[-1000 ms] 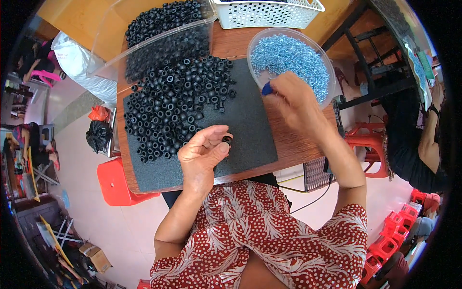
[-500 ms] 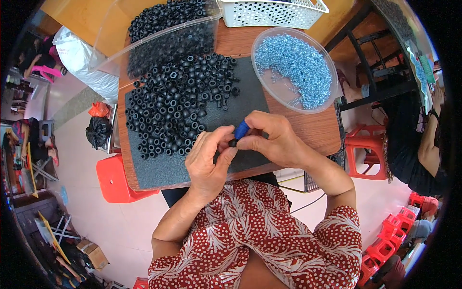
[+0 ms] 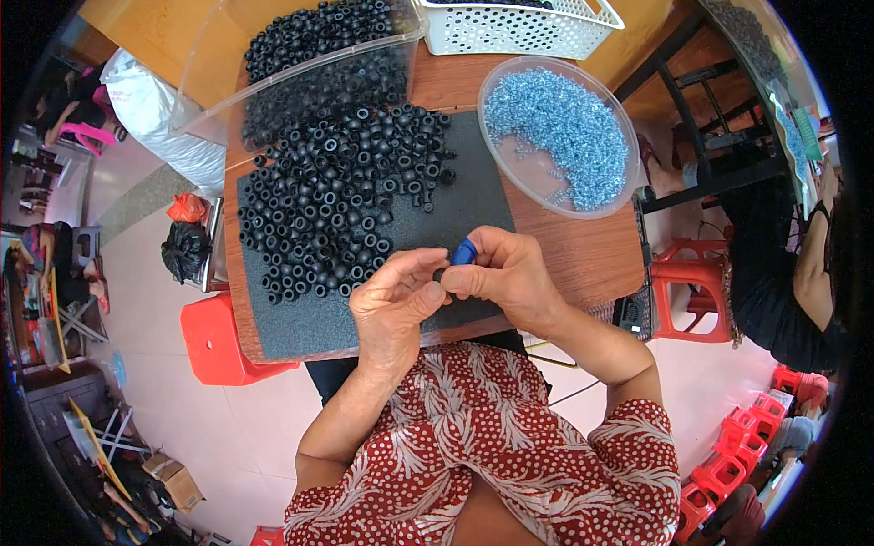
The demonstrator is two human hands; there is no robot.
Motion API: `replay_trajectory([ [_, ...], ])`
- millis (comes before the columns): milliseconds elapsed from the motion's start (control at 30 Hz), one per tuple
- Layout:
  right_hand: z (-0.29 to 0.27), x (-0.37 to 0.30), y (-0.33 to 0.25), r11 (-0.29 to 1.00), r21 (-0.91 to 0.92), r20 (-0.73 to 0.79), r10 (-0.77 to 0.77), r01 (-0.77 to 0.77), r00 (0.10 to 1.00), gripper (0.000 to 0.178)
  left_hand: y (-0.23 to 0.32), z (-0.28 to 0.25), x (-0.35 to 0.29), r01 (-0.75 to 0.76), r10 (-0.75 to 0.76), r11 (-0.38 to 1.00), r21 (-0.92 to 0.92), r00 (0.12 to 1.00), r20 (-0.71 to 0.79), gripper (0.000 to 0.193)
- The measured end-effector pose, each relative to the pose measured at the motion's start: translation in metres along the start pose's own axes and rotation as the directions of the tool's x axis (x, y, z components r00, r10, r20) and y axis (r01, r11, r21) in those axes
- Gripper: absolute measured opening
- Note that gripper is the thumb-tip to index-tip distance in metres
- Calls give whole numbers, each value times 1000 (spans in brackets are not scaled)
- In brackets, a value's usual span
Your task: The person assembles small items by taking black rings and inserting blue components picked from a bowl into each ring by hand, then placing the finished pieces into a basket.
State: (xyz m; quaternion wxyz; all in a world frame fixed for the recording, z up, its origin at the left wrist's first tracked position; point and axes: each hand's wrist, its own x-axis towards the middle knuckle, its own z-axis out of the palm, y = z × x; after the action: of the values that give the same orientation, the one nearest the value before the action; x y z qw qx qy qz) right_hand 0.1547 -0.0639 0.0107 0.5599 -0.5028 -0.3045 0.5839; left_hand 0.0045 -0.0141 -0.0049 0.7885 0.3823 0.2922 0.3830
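Over the front of the dark mat (image 3: 469,196), my two hands meet fingertip to fingertip. My right hand (image 3: 510,278) grips a short blue cylindrical tool (image 3: 465,252) between thumb and fingers. My left hand (image 3: 398,296) pinches a small black rubber-like piece (image 3: 439,274) against the tool's lower end; the fingers hide most of it. Just beyond my left hand spreads a heap of hollow black round pieces (image 3: 337,200). To the right stands a round clear tub (image 3: 537,177) holding many tiny shiny light-blue parts (image 3: 569,127).
A clear plastic bin (image 3: 205,105) full of black pieces leans over the table's far left. Behind the tub is a white perforated basket (image 3: 519,35). Red stools (image 3: 218,341) stand beside the wooden table (image 3: 592,259). A person in dark clothes (image 3: 774,264) sits at the right.
Both hands have shifted slightly nearer to me, still together. The blue tool has come down and tilted a little with my right hand. The heap looks unchanged.
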Motion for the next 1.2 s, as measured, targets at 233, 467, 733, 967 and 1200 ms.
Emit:
replay_trajectory([
  [233,-2,0,-1,993,-96,-8,-68,67,998,17,-9,-10,0,-13,12,1000,21,1000,23,22],
  [467,-12,48,6,249,-858,177,-677,449,714,20,-1,-18,-1,1,-2,1000,28,1000,13,21],
  [733,-10,63,17,-69,-901,381,-595,427,707,19,0,-21,-3,15,-15,999,30,1000,-7,22],
  [967,-9,61,15,-126,-875,444,-594,468,670,17,-2,-24,-3,0,1,1000,24,999,-38,24],
  [1200,-12,34,8,-88,-852,474,-547,517,690,19,1,-24,-4,-3,5,999,38,999,-50,23],
])
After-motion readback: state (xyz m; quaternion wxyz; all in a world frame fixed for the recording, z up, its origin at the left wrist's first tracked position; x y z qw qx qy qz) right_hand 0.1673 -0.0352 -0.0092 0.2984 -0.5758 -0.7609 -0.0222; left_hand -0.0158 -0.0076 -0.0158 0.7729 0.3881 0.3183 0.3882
